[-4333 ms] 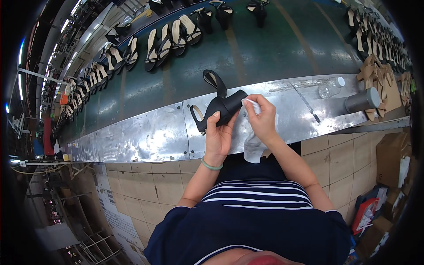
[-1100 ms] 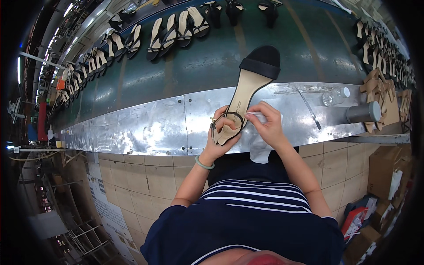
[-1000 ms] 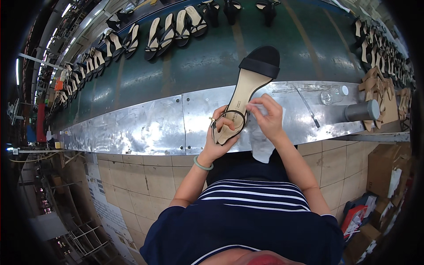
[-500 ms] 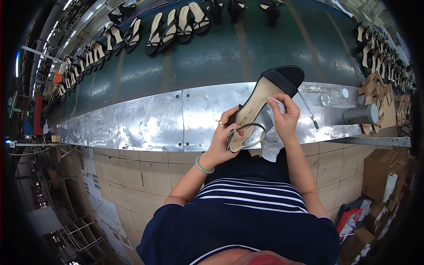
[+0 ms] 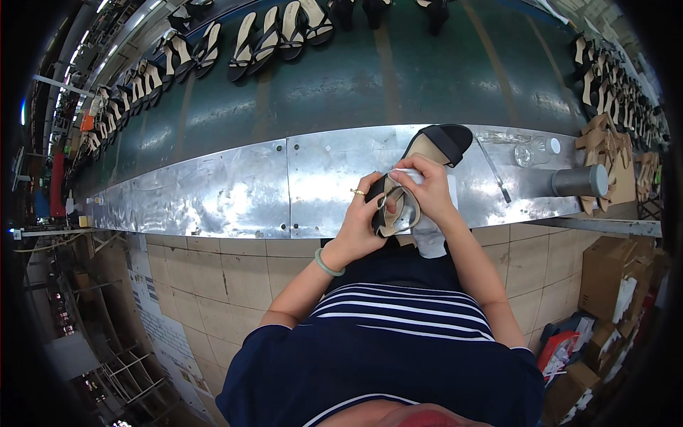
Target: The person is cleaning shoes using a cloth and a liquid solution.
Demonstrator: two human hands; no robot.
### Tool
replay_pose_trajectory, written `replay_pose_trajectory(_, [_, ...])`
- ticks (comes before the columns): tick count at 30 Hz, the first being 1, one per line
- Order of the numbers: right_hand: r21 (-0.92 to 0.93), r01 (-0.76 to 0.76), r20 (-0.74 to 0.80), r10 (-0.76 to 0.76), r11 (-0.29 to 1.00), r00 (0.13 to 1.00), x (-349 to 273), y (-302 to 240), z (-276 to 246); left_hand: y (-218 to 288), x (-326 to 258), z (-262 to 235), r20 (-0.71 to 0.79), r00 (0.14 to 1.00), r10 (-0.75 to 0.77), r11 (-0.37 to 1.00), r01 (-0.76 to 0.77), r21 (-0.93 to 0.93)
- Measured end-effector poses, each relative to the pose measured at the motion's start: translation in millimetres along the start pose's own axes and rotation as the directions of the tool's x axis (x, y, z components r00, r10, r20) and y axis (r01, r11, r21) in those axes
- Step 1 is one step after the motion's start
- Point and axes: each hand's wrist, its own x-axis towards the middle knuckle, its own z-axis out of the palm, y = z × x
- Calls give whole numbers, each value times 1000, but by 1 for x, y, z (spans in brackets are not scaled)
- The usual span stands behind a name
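A black sandal (image 5: 447, 144) with a beige insole and a thin ankle strap is held over the metal ledge, its toe pointing away and to the right. Around its heel end my left hand (image 5: 361, 222) is closed, fingers at the strap. My right hand (image 5: 425, 186) pinches a white cloth (image 5: 431, 238) against the insole near the sandal's middle; the rest of the cloth hangs below the ledge's edge. Part of the insole is hidden behind my right hand.
Before me runs a metal ledge (image 5: 213, 188) beside a green conveyor belt (image 5: 320, 92) carrying several sandals (image 5: 267, 37). On the ledge's right are a thin brush-like tool (image 5: 493, 167), a glass jar (image 5: 532, 151) and a grey cylinder (image 5: 580, 181). Cardboard boxes (image 5: 610, 277) stand at lower right.
My right hand and the cloth have moved left and down along the insole, from near the toe strap toward the heel. The sandal has lowered and come slightly nearer.
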Motion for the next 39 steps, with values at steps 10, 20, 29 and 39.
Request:
replay_pose_trajectory(10, [23, -20, -27, 20, 1000, 999, 16, 35, 1, 10, 13, -3, 44, 995, -95, 995, 95, -5])
replay_pose_trajectory(20, [-77, 25, 171, -11, 997, 985, 20, 17, -8, 11, 18, -9, 96, 989, -109, 994, 106, 38])
replay_pose_trajectory(29, [-234, 153, 242, -94, 960, 966, 29, 9, -20, 9, 16, -4, 70, 995, -67, 997, 64, 52])
replay_pose_trajectory(39, [-386, 117, 34, -113, 915, 993, 35, 27, -17, 9, 20, -9, 87, 990, -108, 994, 107, 17])
